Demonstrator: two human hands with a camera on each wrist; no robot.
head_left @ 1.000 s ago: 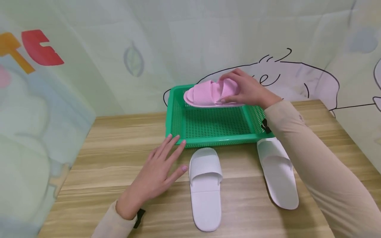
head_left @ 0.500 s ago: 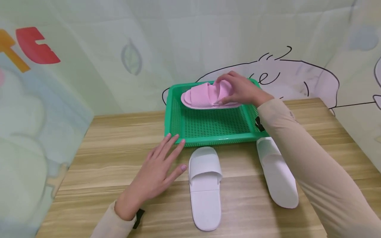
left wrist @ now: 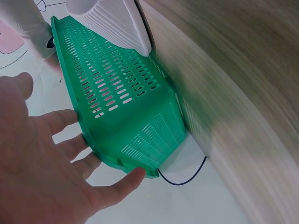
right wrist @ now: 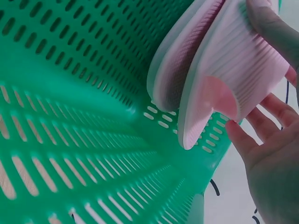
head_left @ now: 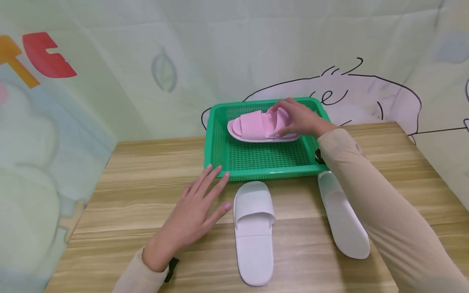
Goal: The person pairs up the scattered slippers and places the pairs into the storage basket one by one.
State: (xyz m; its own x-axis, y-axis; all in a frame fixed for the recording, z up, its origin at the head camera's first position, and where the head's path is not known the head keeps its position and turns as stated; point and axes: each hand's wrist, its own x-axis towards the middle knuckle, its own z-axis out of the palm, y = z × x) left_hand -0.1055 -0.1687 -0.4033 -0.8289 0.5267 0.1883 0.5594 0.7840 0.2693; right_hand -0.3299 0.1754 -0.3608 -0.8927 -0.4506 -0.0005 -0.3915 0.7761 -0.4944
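Head: right hand (head_left: 301, 118) grips pink slippers (head_left: 252, 126), now lower in basket (head_left: 275, 172); left hand (head_left: 191, 215) splayed.

PLACE: tabletop set-up, exact kind unclear | SIGNS: creased cartoon-printed backdrop (head_left: 220, 53), wood-grain table (head_left: 146, 179)

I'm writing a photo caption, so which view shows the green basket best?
The head view: it shows nearly the whole basket, rim and inside, though the right sleeve partly hides its right end. The left wrist view shows its slotted outside, partly behind a white slipper; the right wrist view, a cropped close-up inside.
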